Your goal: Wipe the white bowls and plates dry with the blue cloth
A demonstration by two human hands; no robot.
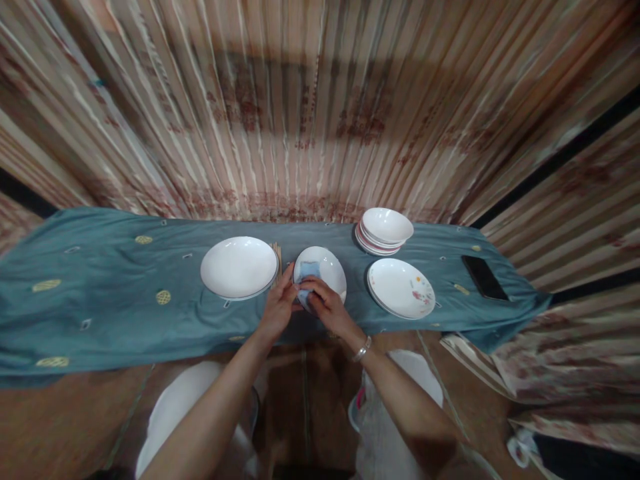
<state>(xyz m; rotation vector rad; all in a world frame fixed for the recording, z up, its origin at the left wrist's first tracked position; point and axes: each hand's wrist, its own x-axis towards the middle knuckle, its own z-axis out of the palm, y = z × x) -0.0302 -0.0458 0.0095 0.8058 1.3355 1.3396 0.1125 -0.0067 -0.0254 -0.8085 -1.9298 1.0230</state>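
A small white bowl (332, 265) with a thin dark rim is held above the middle of the cloth-covered table. My left hand (280, 301) grips its left edge, the fingers partly hidden under it. Inside the bowl lies a light blue cloth (310, 269), and my right hand (325, 303) pinches it against the inner surface with curled fingers. Just left of the bowl, partly behind my left hand, are several thin wooden chopsticks (277, 252). A large white plate (239, 267) sits farther left, apparently on top of another.
On the right stand a stack of white bowls (387, 225) and some flower-patterned plates (400, 287). A black phone (484, 277) lies near the right end of the blue-green tablecloth (115, 287). Pleated curtains (300, 133) hang behind the table.
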